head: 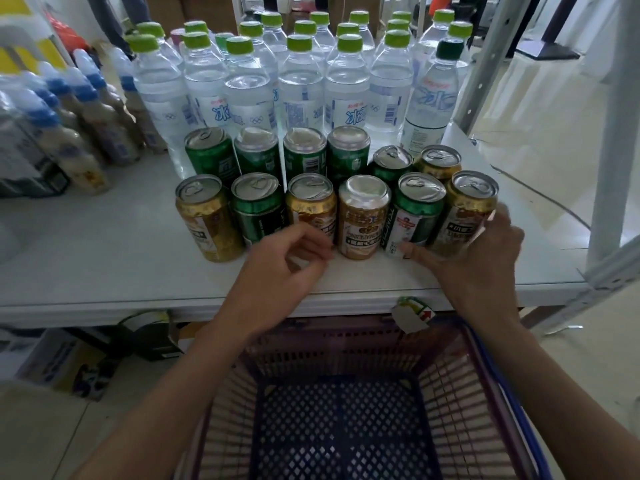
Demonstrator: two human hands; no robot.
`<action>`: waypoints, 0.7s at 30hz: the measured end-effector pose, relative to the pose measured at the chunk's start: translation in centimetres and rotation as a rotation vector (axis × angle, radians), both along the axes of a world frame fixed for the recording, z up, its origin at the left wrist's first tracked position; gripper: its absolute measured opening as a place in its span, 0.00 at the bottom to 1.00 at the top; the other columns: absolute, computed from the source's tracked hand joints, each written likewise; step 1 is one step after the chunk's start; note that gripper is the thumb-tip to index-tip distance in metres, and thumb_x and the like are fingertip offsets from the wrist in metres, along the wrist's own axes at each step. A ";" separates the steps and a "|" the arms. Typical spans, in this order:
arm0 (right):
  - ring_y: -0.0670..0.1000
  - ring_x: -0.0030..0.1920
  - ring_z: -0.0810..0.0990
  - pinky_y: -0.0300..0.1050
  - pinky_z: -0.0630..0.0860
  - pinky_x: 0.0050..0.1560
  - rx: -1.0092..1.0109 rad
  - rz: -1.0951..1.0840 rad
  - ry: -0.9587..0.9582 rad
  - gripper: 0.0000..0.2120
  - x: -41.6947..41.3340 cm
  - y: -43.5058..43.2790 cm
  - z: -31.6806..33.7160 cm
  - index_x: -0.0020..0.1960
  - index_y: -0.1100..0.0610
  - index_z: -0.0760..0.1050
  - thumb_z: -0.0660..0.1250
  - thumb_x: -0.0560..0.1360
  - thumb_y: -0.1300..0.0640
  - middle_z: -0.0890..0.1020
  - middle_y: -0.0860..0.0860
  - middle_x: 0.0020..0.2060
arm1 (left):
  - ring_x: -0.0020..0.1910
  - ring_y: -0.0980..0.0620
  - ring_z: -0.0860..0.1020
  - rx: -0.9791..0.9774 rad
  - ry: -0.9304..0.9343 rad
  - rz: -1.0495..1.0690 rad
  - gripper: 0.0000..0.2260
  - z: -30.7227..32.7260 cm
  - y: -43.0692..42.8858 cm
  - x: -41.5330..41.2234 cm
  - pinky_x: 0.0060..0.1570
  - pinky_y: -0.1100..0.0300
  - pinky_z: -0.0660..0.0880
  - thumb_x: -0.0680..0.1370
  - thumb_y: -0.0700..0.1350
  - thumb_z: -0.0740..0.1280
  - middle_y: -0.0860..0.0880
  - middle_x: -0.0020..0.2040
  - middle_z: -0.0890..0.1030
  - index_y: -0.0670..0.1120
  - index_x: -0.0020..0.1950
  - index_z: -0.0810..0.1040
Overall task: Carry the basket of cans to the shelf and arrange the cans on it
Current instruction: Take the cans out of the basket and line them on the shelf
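Now curls the fingers of the right hand round the rightmost gold can in the front row of cans standing on the shelf, holds the left hand loosely curled and empty before them, basket just below the shelf edge.

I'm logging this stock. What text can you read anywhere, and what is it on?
"冰", in blue, on the water bottles; the rest of each label is unclear.
"TSINGTAO", likely, running vertically on the green-and-white can in the front row.
Lettering on the gold cans and the hanging tag: too blurred to read.
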State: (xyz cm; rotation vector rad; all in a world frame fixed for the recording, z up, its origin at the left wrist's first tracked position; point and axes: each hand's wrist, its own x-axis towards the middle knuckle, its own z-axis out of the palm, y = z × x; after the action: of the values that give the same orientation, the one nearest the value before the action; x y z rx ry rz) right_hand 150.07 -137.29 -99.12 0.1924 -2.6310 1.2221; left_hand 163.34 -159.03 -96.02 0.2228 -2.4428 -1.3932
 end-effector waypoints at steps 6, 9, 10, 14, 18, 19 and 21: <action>0.58 0.72 0.62 0.61 0.66 0.69 0.097 0.004 0.338 0.49 1.1 0.1 3.0 0.76 0.48 0.63 0.77 0.63 0.31 0.63 0.53 0.75 | 0.45 0.54 0.78 -0.422 0.392 0.382 0.05 2.8 -3.6 1.4 0.49 0.69 0.74 0.77 0.38 0.70 0.54 0.49 0.81 0.44 0.52 0.81; 0.56 0.74 0.63 0.58 0.62 0.71 0.198 0.165 0.441 0.35 1.3 -0.8 3.9 0.72 0.48 0.73 0.75 0.69 0.37 0.68 0.50 0.74 | 0.61 0.50 0.77 -0.604 0.386 0.380 0.11 2.6 -5.5 1.0 0.64 0.62 0.71 0.78 0.46 0.71 0.52 0.59 0.81 0.44 0.59 0.82; 0.55 0.75 0.64 0.57 0.60 0.72 0.240 0.213 0.477 0.33 1.2 -1.6 4.0 0.71 0.49 0.75 0.75 0.70 0.38 0.71 0.50 0.73 | 0.65 0.49 0.76 -0.640 0.382 0.305 0.13 2.3 -5.5 0.6 0.67 0.55 0.71 0.79 0.47 0.71 0.51 0.62 0.81 0.44 0.61 0.82; 0.55 0.79 0.61 0.67 0.61 0.72 0.442 0.401 0.495 0.33 1.2 -5.2 3.9 0.75 0.49 0.71 0.62 0.75 0.33 0.70 0.50 0.76 | 0.78 0.48 0.65 -0.749 0.280 0.102 0.21 0.5 -2.9 -1.1 0.75 0.45 0.63 0.80 0.53 0.67 0.51 0.74 0.74 0.48 0.72 0.75; 0.55 0.78 0.64 0.70 0.61 0.71 0.475 0.464 0.448 0.29 0.8 -6.8 3.6 0.75 0.48 0.69 0.67 0.77 0.40 0.73 0.51 0.74 | 0.79 0.50 0.63 -0.781 0.272 0.135 0.20 -0.2 -2.7 -1.6 0.77 0.46 0.58 0.83 0.50 0.63 0.54 0.76 0.71 0.51 0.75 0.72; 0.55 0.77 0.65 0.67 0.60 0.74 0.436 0.494 0.442 0.28 0.6 -6.8 3.7 0.74 0.49 0.70 0.69 0.76 0.43 0.74 0.52 0.72 | 0.79 0.50 0.63 -0.773 0.276 0.137 0.19 -0.2 -2.9 -1.7 0.77 0.47 0.58 0.83 0.49 0.62 0.54 0.75 0.72 0.51 0.75 0.72; 0.54 0.77 0.66 0.53 0.50 0.81 0.386 0.546 0.432 0.28 0.3 -6.4 4.0 0.73 0.51 0.72 0.72 0.75 0.46 0.75 0.50 0.72 | 0.79 0.50 0.64 -0.771 0.285 0.132 0.19 -0.3 -3.0 -1.7 0.76 0.47 0.58 0.83 0.48 0.61 0.54 0.75 0.72 0.51 0.74 0.72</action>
State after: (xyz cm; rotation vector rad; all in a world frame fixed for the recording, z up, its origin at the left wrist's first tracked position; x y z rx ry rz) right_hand 150.36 -143.65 -95.11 1.1607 -2.4531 0.6614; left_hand 161.60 -162.06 -96.30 -0.0031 -2.4576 -0.3309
